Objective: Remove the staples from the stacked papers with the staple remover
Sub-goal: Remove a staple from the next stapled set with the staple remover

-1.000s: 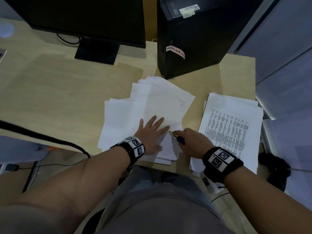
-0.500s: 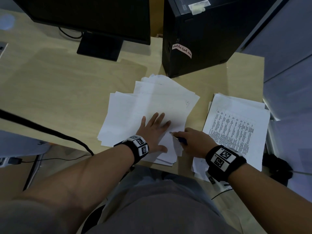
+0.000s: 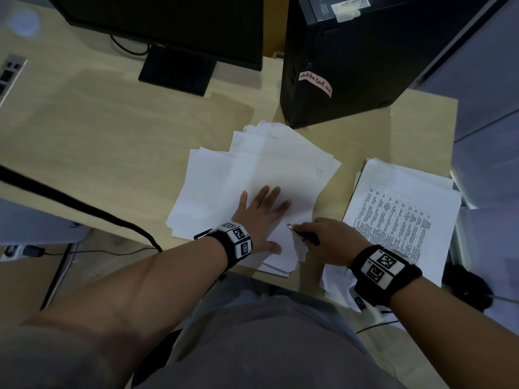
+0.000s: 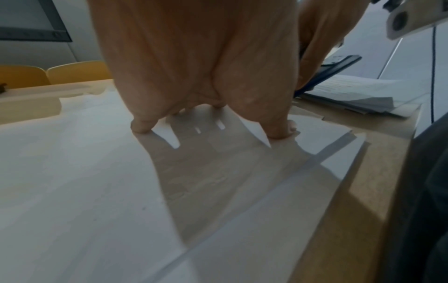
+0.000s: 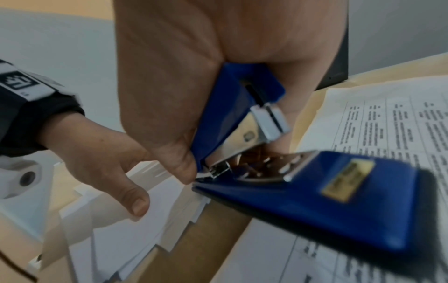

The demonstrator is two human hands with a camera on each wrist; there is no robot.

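Note:
A loose stack of white papers (image 3: 261, 169) lies on the wooden desk (image 3: 112, 141). My left hand (image 3: 261, 211) lies flat on it with fingers spread, pressing the sheets (image 4: 97, 172) down. My right hand (image 3: 328, 237) grips a blue staple remover (image 5: 242, 122) with metal jaws, its tip (image 3: 290, 226) at the near right corner of the top sheet, close to my left thumb (image 5: 135, 203). The remover's lower blue arm (image 5: 327, 197) hangs open below. The staple itself is too small to see.
A second pile with a printed sheet (image 3: 398, 214) on top sits at the right. A black computer tower (image 3: 351, 60) stands behind the papers, a monitor (image 3: 174, 29) at the back. A black cable (image 3: 84, 206) crosses the desk's near left edge.
Both hands have stayed on the stack; my left hand's fingers have drawn slightly closer together. The remover's tip holds at the same corner.

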